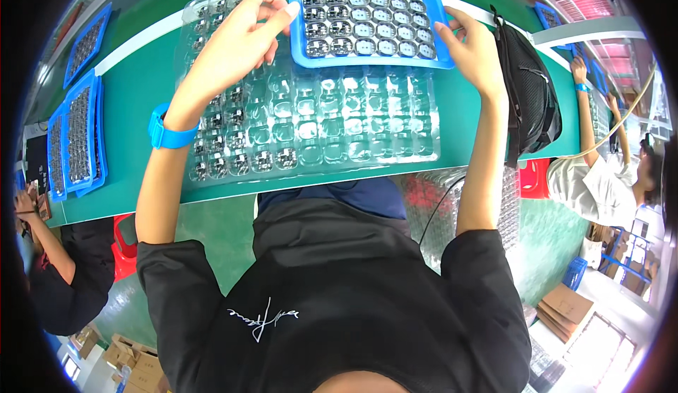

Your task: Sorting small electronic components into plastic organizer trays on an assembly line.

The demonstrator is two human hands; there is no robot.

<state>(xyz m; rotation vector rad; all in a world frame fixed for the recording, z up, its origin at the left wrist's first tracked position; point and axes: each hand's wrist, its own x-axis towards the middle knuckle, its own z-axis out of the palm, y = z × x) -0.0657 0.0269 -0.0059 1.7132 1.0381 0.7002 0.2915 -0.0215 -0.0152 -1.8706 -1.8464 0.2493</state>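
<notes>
A shallow blue tray (pixel 300 40) is held over the far part of a clear plastic blister tray (pixel 311 154). In it sit rows of small round-cornered parts, dark ones (pixel 340 28) in the left columns and whitish ones (pixel 386 29) in the others. My left hand (pixel 244 33) is closed at the blue tray's left edge, thumb against the rim and other fingers curled. At the opposite edge my right hand (pixel 472 47) grips with the thumb on the rim; its other fingertips are partly hidden. Small dark parts (pixel 263 160) fill left-side pockets of the blister tray; many right-side pockets are bare.
A black bag (pixel 528 89) stands right of my right forearm on the green table (pixel 134 139). Blue trays of parts (pixel 78 139) lie stacked at the left. Other people sit at both sides, one with an arm (pixel 585 114) on the table at right. A cable (pixel 439 209) hangs near the front edge.
</notes>
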